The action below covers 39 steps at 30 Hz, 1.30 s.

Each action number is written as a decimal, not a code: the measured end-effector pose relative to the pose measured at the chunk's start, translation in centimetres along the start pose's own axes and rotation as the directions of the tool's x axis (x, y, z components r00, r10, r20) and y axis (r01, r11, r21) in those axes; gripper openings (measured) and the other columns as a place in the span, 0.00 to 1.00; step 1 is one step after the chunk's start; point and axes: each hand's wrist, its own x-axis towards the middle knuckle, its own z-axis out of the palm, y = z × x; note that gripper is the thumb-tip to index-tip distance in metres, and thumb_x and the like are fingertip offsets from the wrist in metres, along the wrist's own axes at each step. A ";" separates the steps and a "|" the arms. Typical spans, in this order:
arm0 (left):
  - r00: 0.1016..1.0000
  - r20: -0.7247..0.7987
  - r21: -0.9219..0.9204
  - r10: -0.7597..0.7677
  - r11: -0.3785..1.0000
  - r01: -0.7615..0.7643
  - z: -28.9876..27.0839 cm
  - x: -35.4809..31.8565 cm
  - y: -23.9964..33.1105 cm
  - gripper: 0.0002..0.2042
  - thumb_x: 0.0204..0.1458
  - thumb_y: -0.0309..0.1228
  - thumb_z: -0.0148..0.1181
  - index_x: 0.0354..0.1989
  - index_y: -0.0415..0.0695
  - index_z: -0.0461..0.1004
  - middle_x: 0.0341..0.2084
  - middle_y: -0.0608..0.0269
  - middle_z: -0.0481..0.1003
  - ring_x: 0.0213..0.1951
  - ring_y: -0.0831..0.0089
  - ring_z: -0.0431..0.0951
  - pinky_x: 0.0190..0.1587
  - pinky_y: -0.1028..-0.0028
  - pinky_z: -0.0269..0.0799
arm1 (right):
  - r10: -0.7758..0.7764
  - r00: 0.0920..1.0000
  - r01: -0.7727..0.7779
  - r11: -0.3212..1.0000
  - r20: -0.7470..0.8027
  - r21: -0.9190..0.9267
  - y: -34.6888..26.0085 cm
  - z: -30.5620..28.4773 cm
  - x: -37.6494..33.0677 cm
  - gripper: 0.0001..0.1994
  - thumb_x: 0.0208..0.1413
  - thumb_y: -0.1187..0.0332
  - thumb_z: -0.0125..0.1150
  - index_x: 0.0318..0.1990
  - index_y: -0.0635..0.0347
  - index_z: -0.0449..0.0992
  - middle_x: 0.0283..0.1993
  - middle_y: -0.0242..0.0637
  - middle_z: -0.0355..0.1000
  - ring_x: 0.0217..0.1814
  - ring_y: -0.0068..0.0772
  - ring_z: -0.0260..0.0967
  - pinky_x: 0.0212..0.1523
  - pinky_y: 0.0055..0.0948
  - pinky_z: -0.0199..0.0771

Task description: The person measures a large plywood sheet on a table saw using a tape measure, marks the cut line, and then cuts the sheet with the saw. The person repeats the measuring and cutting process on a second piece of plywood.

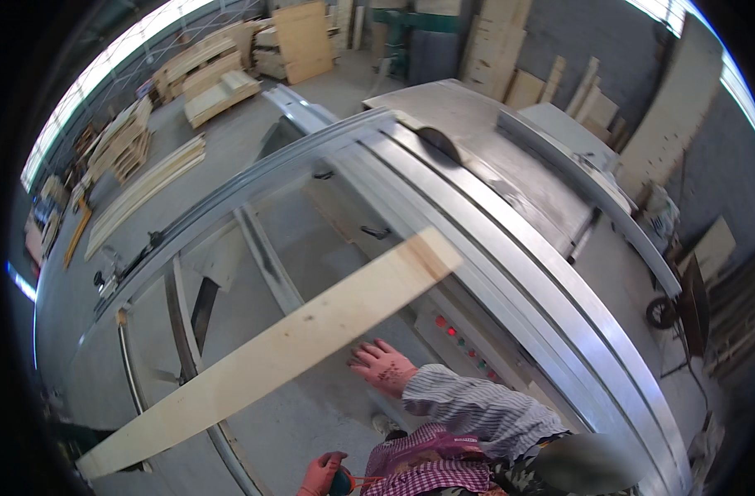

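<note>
My right hand (384, 368), in a pink glove with dark smudges, is stretched out with its fingers apart and nothing in it. It is just on the near side of a long pale wooden plank (311, 326); whether it touches the edge I cannot tell. The plank lies slantwise over the metal bars of a sliding table saw's frame (266, 256), its far right end by the silver sliding table (510, 240). At the bottom edge my left hand (321, 475), also pink-gloved, curls around a small round teal object (342, 482) with orange cord beside it.
A dark round saw blade or guard (439, 146) stands at the table's far end. Red and green buttons (452, 332) line the machine's side. Behind are stacked boards (220, 83), a metal side table (444, 103), leaning panels (667, 116) and a wheeled cart (692, 306).
</note>
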 end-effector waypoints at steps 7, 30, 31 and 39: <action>0.990 -0.064 0.122 0.127 0.985 -0.119 13.0 0.6 1.2 0.24 0.57 0.49 0.50 0.44 0.35 0.73 0.29 0.60 0.77 0.32 0.73 0.77 0.39 0.75 0.72 | 0.745 0.667 -0.670 0.610 -0.019 0.424 -1.9 -8.3 -29.0 0.19 0.52 0.63 0.56 0.51 0.56 0.71 0.55 0.44 0.67 0.58 0.47 0.63 0.57 0.39 0.63; 0.034 0.992 0.006 -0.125 -0.219 -0.976 94.0 -8.7 -16.2 0.28 0.42 0.33 0.66 0.54 0.44 0.65 0.48 0.50 0.70 0.50 0.52 0.69 0.55 0.60 0.62 | -0.089 -0.980 0.196 -0.625 0.181 0.756 -56.0 -5.9 -88.3 0.19 0.51 0.66 0.55 0.49 0.67 0.73 0.47 0.48 0.74 0.50 0.40 0.73 0.51 0.32 0.71; -0.151 0.987 -0.160 -0.055 -0.372 -0.914 94.5 -9.6 -16.0 0.28 0.41 0.32 0.66 0.54 0.45 0.65 0.51 0.51 0.67 0.53 0.52 0.65 0.59 0.60 0.59 | -0.187 -0.964 0.267 -0.640 0.191 0.721 -58.7 -4.5 -87.5 0.19 0.51 0.67 0.54 0.49 0.68 0.73 0.45 0.49 0.75 0.47 0.37 0.74 0.49 0.31 0.72; -0.260 0.963 -0.268 -0.067 -0.193 -0.944 103.0 -21.7 -24.2 0.27 0.43 0.30 0.64 0.54 0.42 0.65 0.56 0.48 0.61 0.58 0.49 0.59 0.60 0.56 0.55 | -0.623 -0.519 0.769 -0.040 0.586 0.639 -65.4 9.7 -70.4 0.08 0.44 0.68 0.54 0.24 0.65 0.74 0.18 0.33 0.68 0.21 0.23 0.62 0.21 0.30 0.62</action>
